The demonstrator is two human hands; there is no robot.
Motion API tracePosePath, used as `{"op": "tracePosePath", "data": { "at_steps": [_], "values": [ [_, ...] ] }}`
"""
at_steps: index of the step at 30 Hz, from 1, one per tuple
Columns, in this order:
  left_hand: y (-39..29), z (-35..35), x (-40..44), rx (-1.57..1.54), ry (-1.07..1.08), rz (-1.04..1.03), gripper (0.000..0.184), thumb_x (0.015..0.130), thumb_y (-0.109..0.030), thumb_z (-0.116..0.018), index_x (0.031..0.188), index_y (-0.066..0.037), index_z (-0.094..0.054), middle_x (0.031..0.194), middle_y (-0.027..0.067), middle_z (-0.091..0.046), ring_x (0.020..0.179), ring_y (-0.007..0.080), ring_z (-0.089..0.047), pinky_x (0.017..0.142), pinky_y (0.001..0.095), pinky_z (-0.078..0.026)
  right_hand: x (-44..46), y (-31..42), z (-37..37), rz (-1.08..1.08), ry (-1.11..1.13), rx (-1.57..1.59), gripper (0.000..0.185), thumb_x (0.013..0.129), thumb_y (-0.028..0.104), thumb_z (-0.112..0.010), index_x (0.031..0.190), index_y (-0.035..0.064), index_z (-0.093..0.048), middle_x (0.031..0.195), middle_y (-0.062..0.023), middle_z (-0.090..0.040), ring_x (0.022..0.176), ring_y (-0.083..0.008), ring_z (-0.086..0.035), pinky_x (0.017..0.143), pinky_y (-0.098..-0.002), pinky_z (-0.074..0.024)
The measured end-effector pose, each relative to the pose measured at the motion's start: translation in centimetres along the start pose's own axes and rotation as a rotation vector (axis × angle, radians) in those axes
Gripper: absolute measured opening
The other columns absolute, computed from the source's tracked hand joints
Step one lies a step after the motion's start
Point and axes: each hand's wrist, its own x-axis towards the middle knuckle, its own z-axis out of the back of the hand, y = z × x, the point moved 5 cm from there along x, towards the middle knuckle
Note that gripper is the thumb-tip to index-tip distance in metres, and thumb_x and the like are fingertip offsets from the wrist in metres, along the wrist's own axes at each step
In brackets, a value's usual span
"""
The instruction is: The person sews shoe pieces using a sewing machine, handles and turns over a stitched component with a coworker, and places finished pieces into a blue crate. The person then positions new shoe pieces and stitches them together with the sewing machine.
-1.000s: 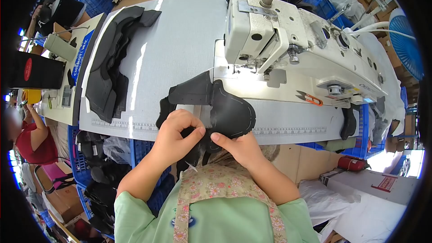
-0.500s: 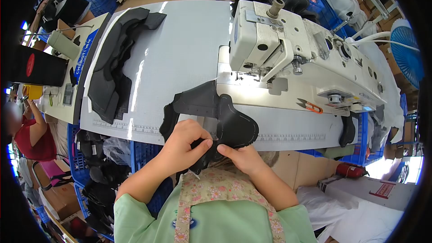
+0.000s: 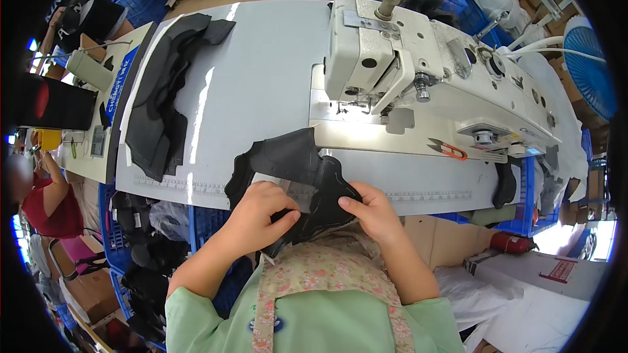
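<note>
A black stitched fabric piece with curved lobes is held over the table's front edge, close to my body. My left hand is closed on its lower left part, fingers curled and thumb pressed in. On the right lobe, my right hand pinches the edge between thumb and fingers. A pale strip shows in the gap between the black panels. Beyond the piece stands a white sewing machine, its needle area lit. Thread snips with orange handles lie on the machine bed, right of my hands.
A stack of black cut pieces lies on the table's left side. A printed ruler runs along the front edge. Blue crates stand below at left. Another person in a red top sits far left. A blue fan is at right.
My right hand has moved right and up, from the piece's middle to its right lobe. The lobe has turned down, and the piece sits slightly lower and further left.
</note>
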Motion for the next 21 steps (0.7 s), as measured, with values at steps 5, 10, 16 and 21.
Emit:
{"op": "tracePosePath", "data": {
  "at_steps": [5, 10, 16, 21],
  "values": [
    [-0.5, 0.6, -0.8, 0.055, -0.022, 0.013, 0.01, 0.077, -0.007, -0.065, 0.087, -0.005, -0.066, 0.078, 0.0074, -0.06, 0.079, 0.0282, -0.056, 0.078, 0.0376, -0.041, -0.3, -0.2, 0.3, 0.035, -0.021, 0.008, 0.024, 0.09, 0.008, -0.06, 0.111, -0.0035, -0.06, 0.097, -0.0024, -0.064, 0.088, -0.0091, -0.057, 0.08, -0.0245, -0.0458],
    [-0.6, 1.0, -2.1, 0.079, -0.076, 0.05, 0.016, 0.078, -0.003, -0.063, 0.093, -0.003, -0.066, 0.087, 0.0095, -0.063, 0.083, 0.0283, -0.058, 0.08, 0.0361, -0.043, -0.4, -1.0, 1.3, 0.056, -0.091, -0.045, 0.027, 0.089, 0.007, -0.061, 0.114, -0.0035, -0.06, 0.1, -0.004, -0.064, 0.09, -0.0101, -0.057, 0.082, -0.0251, -0.045],
    [4.4, 4.7, -6.6, -0.037, -0.648, 0.354, 0.021, 0.082, 0.002, -0.058, 0.102, -0.001, -0.064, 0.095, 0.0104, -0.064, 0.081, 0.0179, -0.06, 0.072, 0.0275, -0.047, -0.7, -0.6, 1.2, 0.079, -0.066, 0.054, 0.03, 0.089, 0.007, -0.061, 0.116, -0.0054, -0.058, 0.104, -0.0067, -0.064, 0.092, -0.0123, -0.058, 0.084, -0.0259, -0.0457],
    [7.4, 3.1, -10.2, -0.182, -0.657, 0.528, 0.025, 0.085, 0.0, -0.057, 0.11, -0.003, -0.062, 0.094, 0.0068, -0.063, 0.079, 0.0097, -0.057, 0.069, 0.0238, -0.046, -0.8, -0.7, 1.2, 0.084, -0.052, 0.053, 0.028, 0.089, 0.007, -0.061, 0.114, -0.0055, -0.058, 0.103, -0.008, -0.064, 0.093, -0.0132, -0.059, 0.085, -0.0272, -0.0463]
  ]
}}
